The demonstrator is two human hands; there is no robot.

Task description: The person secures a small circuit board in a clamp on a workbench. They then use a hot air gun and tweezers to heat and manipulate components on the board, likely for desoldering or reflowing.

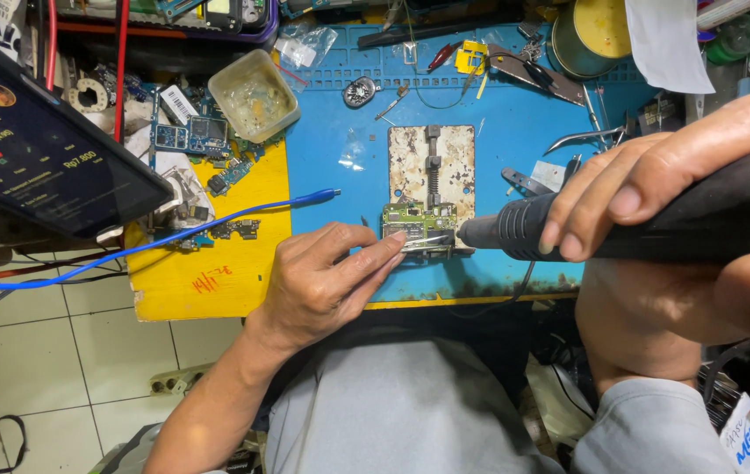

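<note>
A small green circuit board [414, 218] is clamped at the near end of a worn metal holder [432, 171] on a blue work mat [340, 167]. My left hand [326, 281] pinches thin metal tweezers [423, 241] whose tips rest on the board. My right hand [682, 219] grips a thick black hot-air handpiece [568, 224], its metal nozzle pointing left at the board's right edge.
A dark tablet [37, 145] leans at the left. A blue cable [173, 233] crosses a yellow board [217, 263] strewn with circuit parts. A clear plastic tub [252, 95], pliers, tweezers and a round tin [599, 35] lie along the back. White floor tiles show below left.
</note>
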